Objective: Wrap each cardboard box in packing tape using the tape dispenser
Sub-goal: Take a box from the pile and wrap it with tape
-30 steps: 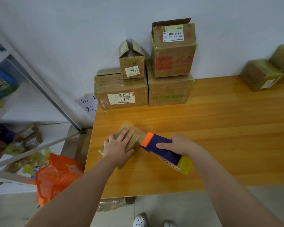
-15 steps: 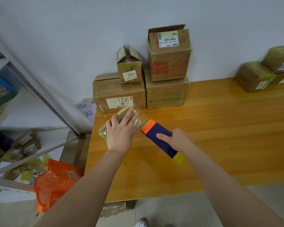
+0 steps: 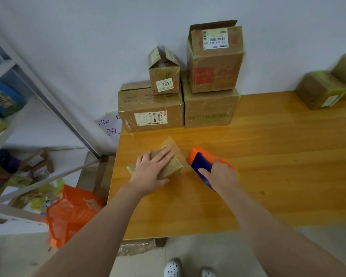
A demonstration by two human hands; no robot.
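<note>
A small flat cardboard box (image 3: 172, 166), shiny with tape, lies on the wooden table (image 3: 268, 156) near its left edge. My left hand (image 3: 150, 172) lies flat over its top with the fingers spread and grips it. My right hand (image 3: 220, 174) holds the blue and orange tape dispenser (image 3: 200, 162) just right of the box. The dispenser's orange nose points at the box. A strip of brown tape (image 3: 178, 148) runs from the box's far side to that nose.
Several taped boxes (image 3: 152, 110) are stacked against the wall at the table's back left. Two more boxes (image 3: 322, 90) sit at the back right. A metal shelf unit (image 3: 38, 120) and an orange bag (image 3: 72, 212) stand left of the table.
The box was lifted and turned half a second ago and now rests lower on the table. The dispenser has swung closer to the box's right side.
</note>
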